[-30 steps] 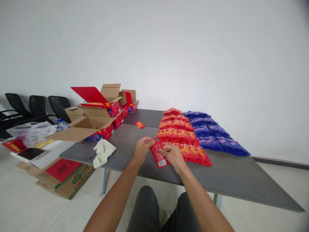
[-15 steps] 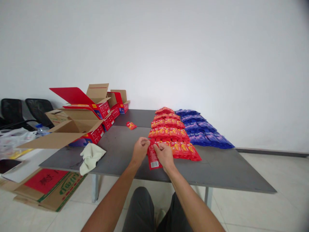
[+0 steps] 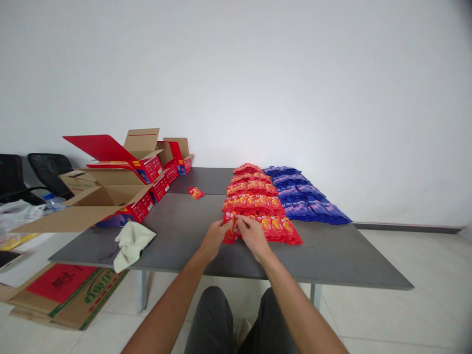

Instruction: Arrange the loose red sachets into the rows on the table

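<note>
A red snack packet with white lettering, its printed front facing up, is between my hands at the left end of the nearest row of red packets. My left hand pinches the packet's left side. On its right side, the bent fingers of my right hand are closed at the packet's edge, partly covering it and the row behind. Further rows of red packets lie overlapping behind. To their right, blue-purple packets are stacked in similar rows.
One loose red packet lies left of the rows on the grey table. Open red cartons line the left side, flaps sticking out. A pale cloth hangs over the front edge. Flattened cardboard lies below left.
The packet in my hands has turned from its barcode side to its printed front and moved back against the front row. My view has shifted slightly to the right.
</note>
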Demonstrator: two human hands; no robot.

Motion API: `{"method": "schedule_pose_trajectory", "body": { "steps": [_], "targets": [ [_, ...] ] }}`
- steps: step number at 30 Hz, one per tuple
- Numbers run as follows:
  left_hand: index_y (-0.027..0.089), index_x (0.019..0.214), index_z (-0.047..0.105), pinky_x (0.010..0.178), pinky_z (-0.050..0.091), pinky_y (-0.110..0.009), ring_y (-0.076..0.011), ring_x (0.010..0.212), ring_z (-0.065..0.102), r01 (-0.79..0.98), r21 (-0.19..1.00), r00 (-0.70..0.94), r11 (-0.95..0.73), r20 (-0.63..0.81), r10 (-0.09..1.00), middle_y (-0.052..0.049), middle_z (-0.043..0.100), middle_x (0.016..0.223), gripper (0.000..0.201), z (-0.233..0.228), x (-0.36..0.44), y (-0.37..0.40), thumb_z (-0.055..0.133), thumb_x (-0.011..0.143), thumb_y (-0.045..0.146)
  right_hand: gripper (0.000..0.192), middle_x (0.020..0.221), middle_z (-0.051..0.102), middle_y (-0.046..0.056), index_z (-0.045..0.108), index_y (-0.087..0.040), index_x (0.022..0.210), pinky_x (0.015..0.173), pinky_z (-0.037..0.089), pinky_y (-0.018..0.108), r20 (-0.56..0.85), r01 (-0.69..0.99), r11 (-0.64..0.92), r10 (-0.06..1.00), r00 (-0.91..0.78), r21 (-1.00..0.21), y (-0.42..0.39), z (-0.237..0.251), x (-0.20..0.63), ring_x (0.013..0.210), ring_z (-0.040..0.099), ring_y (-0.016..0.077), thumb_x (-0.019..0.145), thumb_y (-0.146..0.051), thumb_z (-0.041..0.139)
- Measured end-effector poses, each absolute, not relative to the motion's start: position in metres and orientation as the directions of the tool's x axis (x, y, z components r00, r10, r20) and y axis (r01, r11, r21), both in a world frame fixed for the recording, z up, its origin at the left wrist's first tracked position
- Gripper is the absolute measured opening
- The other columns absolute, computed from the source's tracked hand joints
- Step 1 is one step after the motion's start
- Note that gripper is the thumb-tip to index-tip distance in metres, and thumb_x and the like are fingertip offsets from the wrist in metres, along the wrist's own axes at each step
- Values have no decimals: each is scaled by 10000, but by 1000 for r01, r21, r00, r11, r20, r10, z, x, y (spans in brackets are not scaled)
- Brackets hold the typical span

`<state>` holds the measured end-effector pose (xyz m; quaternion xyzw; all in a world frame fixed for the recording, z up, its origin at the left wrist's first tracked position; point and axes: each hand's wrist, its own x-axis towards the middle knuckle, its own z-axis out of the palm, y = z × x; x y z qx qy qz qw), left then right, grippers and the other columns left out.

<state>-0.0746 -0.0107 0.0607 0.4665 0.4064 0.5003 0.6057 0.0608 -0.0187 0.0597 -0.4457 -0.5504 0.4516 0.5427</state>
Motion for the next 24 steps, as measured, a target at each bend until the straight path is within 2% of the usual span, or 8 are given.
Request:
{"method": "schedule_pose_trajectory", "body": {
  "steps": [3, 5, 8, 10, 13, 16, 19, 24],
  "targets": [
    [106, 939, 651, 597, 498, -269, -155, 605, 629, -305, 951, 153, 45, 2, 988, -65, 678, 709, 440, 57, -67, -4, 657, 727, 492, 357, 822, 663, 43, 659, -166, 1023, 640, 489, 267, 263, 167, 243, 958, 110, -955, -13, 54, 76, 696, 601, 167, 817, -441, 567],
    [120, 934, 640, 606, 499, -266, -152, 621, 633, -288, 958, 149, 9, 35, 988, -61, 684, 737, 409, 54, -60, 1, 664, 729, 473, 373, 764, 647, 29, 643, -155, 1009, 600, 467, 249, 267, 189, 237, 952, 150, -953, -12, 51, 83, 641, 574, 151, 790, -454, 602],
    [143, 926, 616, 622, 499, -259, -146, 650, 637, -177, 984, 92, -39, 56, 994, -56, 690, 798, 365, 51, -46, 5, 697, 711, 426, 434, 590, 552, -38, 588, -142, 1044, 497, 404, 219, 217, 112, 198, 958, 189, -974, -9, 45, 93, 497, 485, 117, 773, -479, 620],
    [159, 972, 593, 627, 497, -253, -142, 671, 638, -88, 995, 8, -39, 40, 999, -54, 691, 833, 368, 49, -38, 8, 703, 709, 392, 448, 558, 524, -58, 562, -142, 1061, 473, 380, 210, 204, 100, 185, 948, 243, -978, -5, 42, 101, 465, 463, 111, 766, -474, 625],
    [185, 1112, 540, 598, 487, -243, -132, 656, 626, 22, 1000, -37, -5, 6, 999, -53, 690, 878, 459, 48, -30, 12, 700, 704, 322, 389, 569, 558, -38, 582, -147, 1019, 472, 372, 214, 230, 233, 161, 922, 311, -959, 4, 40, 118, 467, 484, 123, 764, -438, 620],
    [178, 1163, 546, 632, 495, -253, -138, 704, 627, 131, 991, 32, -38, 34, 999, -76, 679, 980, 548, 46, -26, 14, 713, 641, 205, 250, 646, 628, 14, 636, -153, 918, 534, 408, 232, 274, 441, 121, 913, 303, -890, 13, 42, 134, 548, 555, 151, 764, -349, 610],
    [166, 1088, 629, 739, 503, -288, -176, 839, 627, 268, 953, 129, -143, 112, 985, -88, 667, 1046, 508, 43, -23, 16, 699, 587, 125, 150, 770, 684, 51, 678, -167, 851, 630, 433, 242, 284, 611, 83, 928, 240, -788, 17, 47, 142, 675, 616, 172, 777, -242, 572],
    [192, 1073, 669, 911, 460, -354, -235, 1043, 578, 501, 801, 257, -329, 225, 940, -93, 570, 1268, 448, 33, -17, 16, 661, 625, 169, 225, 798, 707, 84, 722, -165, 835, 668, 413, 235, 235, 789, 27, 960, 150, -614, 17, 48, 139, 721, 642, 179, 806, -141, 500]
  ]
}}
